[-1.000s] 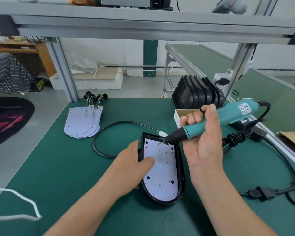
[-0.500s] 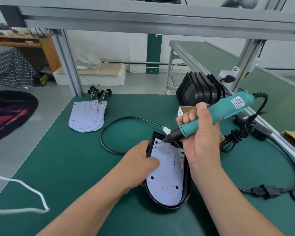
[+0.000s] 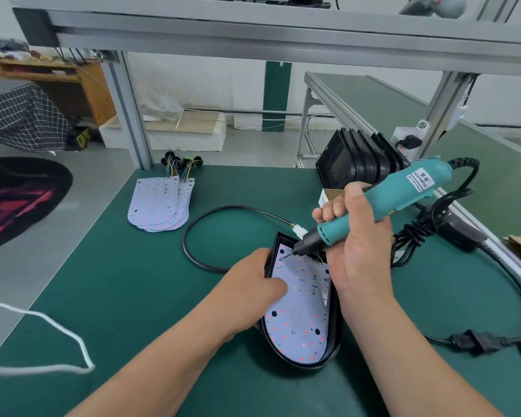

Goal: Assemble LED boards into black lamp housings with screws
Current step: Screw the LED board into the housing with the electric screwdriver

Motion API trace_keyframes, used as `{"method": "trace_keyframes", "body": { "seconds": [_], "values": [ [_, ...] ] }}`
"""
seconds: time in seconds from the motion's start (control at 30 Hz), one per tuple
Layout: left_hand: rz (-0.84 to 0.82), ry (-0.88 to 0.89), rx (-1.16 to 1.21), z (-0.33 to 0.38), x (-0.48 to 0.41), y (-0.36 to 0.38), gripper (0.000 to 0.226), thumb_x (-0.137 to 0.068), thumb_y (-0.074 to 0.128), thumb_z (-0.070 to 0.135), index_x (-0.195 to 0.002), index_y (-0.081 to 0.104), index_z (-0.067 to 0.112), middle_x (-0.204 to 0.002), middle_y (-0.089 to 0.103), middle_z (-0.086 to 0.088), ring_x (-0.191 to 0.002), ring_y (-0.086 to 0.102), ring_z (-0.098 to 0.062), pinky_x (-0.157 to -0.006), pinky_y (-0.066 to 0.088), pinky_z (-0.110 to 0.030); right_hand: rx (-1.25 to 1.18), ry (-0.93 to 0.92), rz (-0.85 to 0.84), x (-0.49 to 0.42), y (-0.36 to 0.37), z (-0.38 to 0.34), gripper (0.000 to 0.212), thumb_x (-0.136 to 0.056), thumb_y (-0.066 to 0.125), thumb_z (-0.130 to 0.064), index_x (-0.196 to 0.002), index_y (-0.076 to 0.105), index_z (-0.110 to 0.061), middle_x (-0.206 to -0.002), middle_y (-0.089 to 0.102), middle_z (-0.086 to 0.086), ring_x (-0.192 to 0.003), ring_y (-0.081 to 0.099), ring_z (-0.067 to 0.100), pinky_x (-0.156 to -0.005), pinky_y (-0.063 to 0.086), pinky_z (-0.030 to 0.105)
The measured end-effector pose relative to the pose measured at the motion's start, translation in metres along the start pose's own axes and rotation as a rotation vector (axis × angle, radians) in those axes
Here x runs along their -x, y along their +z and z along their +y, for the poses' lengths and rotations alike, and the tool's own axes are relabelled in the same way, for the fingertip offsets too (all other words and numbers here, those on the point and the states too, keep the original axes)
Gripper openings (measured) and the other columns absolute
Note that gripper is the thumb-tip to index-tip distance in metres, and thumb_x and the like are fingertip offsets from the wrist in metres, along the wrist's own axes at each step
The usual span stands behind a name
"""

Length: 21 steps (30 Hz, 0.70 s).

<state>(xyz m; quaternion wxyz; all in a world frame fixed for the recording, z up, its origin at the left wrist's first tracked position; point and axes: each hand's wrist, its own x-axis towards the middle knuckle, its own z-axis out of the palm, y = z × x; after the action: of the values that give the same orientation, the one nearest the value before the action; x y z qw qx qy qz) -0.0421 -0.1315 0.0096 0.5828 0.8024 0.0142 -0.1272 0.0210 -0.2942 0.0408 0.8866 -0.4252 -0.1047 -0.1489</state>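
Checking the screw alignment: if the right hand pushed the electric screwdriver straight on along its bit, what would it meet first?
Most likely the LED board at its top left corner, where the bit of the electric screwdriver in the right hand points at a hole. Whether it already touches is unclear.

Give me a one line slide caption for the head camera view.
Right hand aims teal electric screwdriver at LED board in black housing, steadied by left hand.

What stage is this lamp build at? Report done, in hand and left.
Done: one LED board sits inside the black housing. In hand: the right hand holds the electric screwdriver at the board's top-left corner while the left hand steadies it. Left: the spare boards and stacked housings.
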Motion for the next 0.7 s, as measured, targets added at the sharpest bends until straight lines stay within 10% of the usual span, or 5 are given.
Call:
{"method": "trace_keyframes", "body": {
  "seconds": [0.4, 0.7],
  "values": [
    [-0.011, 0.040, -0.004, -0.002, -0.002, 0.001, 0.033, -0.075, 0.056, 0.024, -0.106, 0.066, 0.023, -0.099, 0.076, -0.010, -0.076, 0.063, -0.021, -0.075, 0.053, -0.040, 0.106, -0.015, -0.249, 0.008, 0.012, -0.008, 0.011, -0.094, 0.070, -0.029, -0.086, 0.063, -0.025, -0.084, 0.041, 0.005, -0.067, 0.048, 0.021, -0.076, 0.052, 0.039],
    [-0.008, 0.056, -0.014, -0.005, -0.004, 0.000, 0.005, -0.079, 0.055, 0.016, -0.083, 0.055, 0.019, -0.067, 0.047, 0.010, -0.062, 0.039, -0.016, -0.060, 0.033, -0.030, 0.167, 0.040, -0.371, 0.005, 0.015, -0.004, 0.016, -0.093, 0.069, -0.016, -0.086, 0.055, -0.021, -0.068, 0.044, -0.002, -0.061, 0.045, 0.022, -0.072, 0.051, 0.038]
  ]
}}
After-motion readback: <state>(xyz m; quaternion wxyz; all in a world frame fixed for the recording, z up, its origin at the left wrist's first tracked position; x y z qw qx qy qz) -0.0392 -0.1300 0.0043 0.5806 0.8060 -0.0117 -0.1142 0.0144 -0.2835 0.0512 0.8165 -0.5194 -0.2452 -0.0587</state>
